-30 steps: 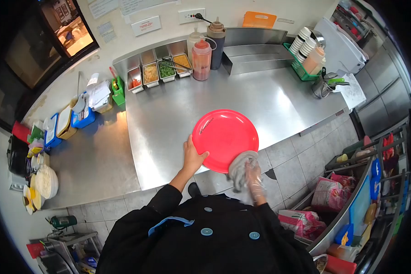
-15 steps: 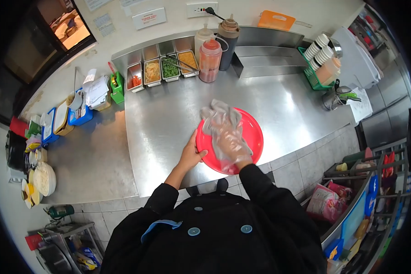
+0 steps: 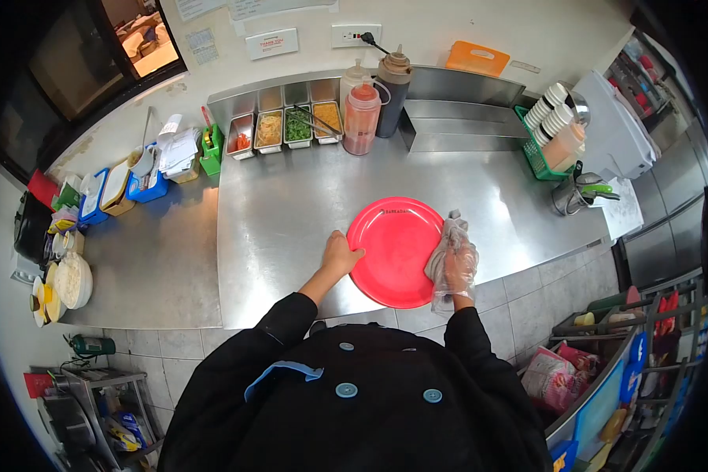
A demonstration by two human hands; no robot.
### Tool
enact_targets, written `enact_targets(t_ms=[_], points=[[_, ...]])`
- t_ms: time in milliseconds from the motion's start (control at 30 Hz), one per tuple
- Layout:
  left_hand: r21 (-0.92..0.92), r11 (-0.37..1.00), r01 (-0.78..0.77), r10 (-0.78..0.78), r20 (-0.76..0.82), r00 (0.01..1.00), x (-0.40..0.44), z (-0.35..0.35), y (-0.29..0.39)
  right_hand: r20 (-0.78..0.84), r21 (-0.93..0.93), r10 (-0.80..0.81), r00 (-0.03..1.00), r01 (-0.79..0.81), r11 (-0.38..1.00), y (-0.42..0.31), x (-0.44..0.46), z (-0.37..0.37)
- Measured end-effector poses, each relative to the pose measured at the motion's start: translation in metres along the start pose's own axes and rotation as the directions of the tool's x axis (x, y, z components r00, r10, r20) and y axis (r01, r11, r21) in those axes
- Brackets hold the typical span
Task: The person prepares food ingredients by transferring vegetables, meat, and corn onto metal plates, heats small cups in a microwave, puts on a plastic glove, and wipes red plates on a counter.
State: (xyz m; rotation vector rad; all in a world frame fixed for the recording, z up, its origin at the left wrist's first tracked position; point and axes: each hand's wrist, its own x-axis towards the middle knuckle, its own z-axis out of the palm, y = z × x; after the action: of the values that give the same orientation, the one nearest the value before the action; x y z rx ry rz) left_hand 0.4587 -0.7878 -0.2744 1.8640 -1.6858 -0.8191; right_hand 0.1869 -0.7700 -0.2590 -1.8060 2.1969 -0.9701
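A round red plate (image 3: 395,256) with small dark lettering near its far rim is over the front part of the steel counter (image 3: 283,204). My bare left hand (image 3: 341,256) grips the plate's left rim, thumb on top. On the other side, my right hand (image 3: 458,266), in a clear plastic glove, is closed on a grey cloth (image 3: 447,242) that touches the plate's right rim. The plate's upper face is in full view.
Metal trays of toppings (image 3: 298,127), a red sauce bottle (image 3: 362,119) and a dark bottle (image 3: 392,90) line the back. Right: green basket (image 3: 536,149), utensil holder (image 3: 568,195). Left: blue containers (image 3: 147,187), white bowl (image 3: 74,281).
My right hand and the cloth have moved from across the plate to its right rim. The plate has turned, bringing its lettering to the far side. My left hand still holds it.
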Motion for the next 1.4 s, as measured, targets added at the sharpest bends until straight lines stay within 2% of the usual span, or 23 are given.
enact_targets(t_ms=[33,167,233,300,367,433,567,600,667,700,733,767,800,833,867,900,933,967,1000,1133,1200,1333,1400], points=[[-0.035,0.999,0.037,-0.034,0.097,0.995,0.001,-0.006,0.005,-0.001,-0.006,0.038,0.999,-0.038,0.999,0.002,-0.001,0.000],[-0.252,0.965,0.076,-0.044,0.129,0.991,0.015,-0.017,0.018,-0.020,0.059,0.091,0.996,-0.089,0.994,0.031,0.003,0.013],[-0.296,0.955,0.003,-0.032,-0.095,0.995,0.025,-0.022,0.014,-0.020,0.367,0.059,0.998,-0.048,0.929,0.031,0.010,0.007],[-0.337,0.942,-0.013,-0.070,-0.233,0.970,0.036,-0.050,-0.007,-0.007,0.329,0.103,0.995,-0.095,0.940,0.033,0.010,-0.006],[-0.387,0.922,-0.026,-0.104,-0.311,0.945,0.058,-0.072,-0.063,0.014,0.663,0.127,0.992,-0.104,0.741,0.036,0.006,-0.015],[-0.333,0.942,-0.045,-0.113,-0.439,0.891,0.071,-0.092,-0.107,0.045,0.723,0.134,0.990,-0.125,0.679,0.021,-0.001,-0.029],[-0.543,0.839,0.038,-0.276,-0.364,0.890,0.099,-0.117,-0.144,0.097,0.806,0.132,0.987,-0.156,0.571,-0.018,-0.009,-0.047],[-0.464,0.885,0.041,-0.230,-0.359,0.905,0.108,-0.116,-0.154,0.102,0.804,0.133,0.986,-0.160,0.573,-0.009,-0.008,-0.039],[-0.385,0.922,0.046,-0.187,-0.336,0.923,0.103,-0.111,-0.149,-0.032,0.681,0.065,0.997,-0.026,0.732,0.013,-0.008,-0.025],[0.028,1.000,0.010,0.006,-0.520,0.854,0.085,-0.113,-0.123,-0.074,0.627,0.040,0.996,0.015,0.779,0.015,-0.008,-0.027],[0.438,0.898,0.037,0.259,-0.595,0.761,0.066,-0.110,-0.097,-0.051,0.500,0.058,0.997,-0.025,0.865,-0.012,-0.010,-0.048],[0.289,0.954,-0.083,0.234,-0.544,0.806,0.045,-0.096,-0.078,-0.032,0.362,0.081,0.996,-0.064,0.930,-0.034,-0.011,-0.060],[0.057,0.963,-0.263,0.263,-0.406,0.875,0.021,-0.070,-0.070,-0.033,0.359,0.089,0.996,-0.071,0.931,-0.044,-0.012,-0.062],[-0.160,0.960,-0.231,0.210,-0.137,0.968,-0.003,-0.041,-0.060,0.160,0.232,-0.003,0.987,-0.035,0.972,-0.051,-0.014,-0.062],[-0.383,0.907,0.177,-0.060,0.298,0.953,-0.033,-0.040,-0.019,0.332,0.142,-0.118,0.936,0.074,0.987,-0.059,-0.021,-0.051],[-0.450,0.866,0.216,-0.056,0.343,0.938,-0.044,-0.016,-0.010,0.489,0.097,-0.229,0.842,0.208,0.973,-0.067,-0.028,-0.040],[-0.511,0.820,0.257,-0.047,0.387,0.921,-0.049,-0.002,-0.009,0.673,0.171,-0.360,0.646,0.338,0.926,-0.068,-0.040,-0.023],[-0.506,0.822,0.260,-0.047,0.395,0.918,-0.048,0.002,-0.012,0.732,0.063,-0.377,0.568,0.494,0.867,-0.091,-0.054,-0.009],[-0.517,0.815,0.263,-0.031,0.414,0.910,-0.045,0.004,-0.013,0.665,-0.063,-0.361,0.653,0.531,0.845,-0.094,-0.069,0.016],[-0.619,0.708,0.340,-0.007,0.475,0.880,-0.044,0.009,-0.020,0.601,-0.177,-0.302,0.740,0.491,0.853,-0.104,-0.025,0.045],[-0.713,0.609,0.348,0.003,0.441,0.898,-0.043,0.015,-0.022,0.362,-0.290,-0.242,0.900,0.356,0.888,-0.089,0.004,0.053],[-0.748,0.557,0.362,-0.038,0.412,0.910,-0.045,0.022,-0.020,0.294,-0.320,-0.269,0.917,0.359,0.877,-0.048,0.012,0.017],[-0.777,0.545,0.316,-0.034,0.356,0.934,-0.046,0.024,-0.022,0.182,-0.210,-0.173,0.968,0.210,0.955,-0.035,-0.009,-0.001]])
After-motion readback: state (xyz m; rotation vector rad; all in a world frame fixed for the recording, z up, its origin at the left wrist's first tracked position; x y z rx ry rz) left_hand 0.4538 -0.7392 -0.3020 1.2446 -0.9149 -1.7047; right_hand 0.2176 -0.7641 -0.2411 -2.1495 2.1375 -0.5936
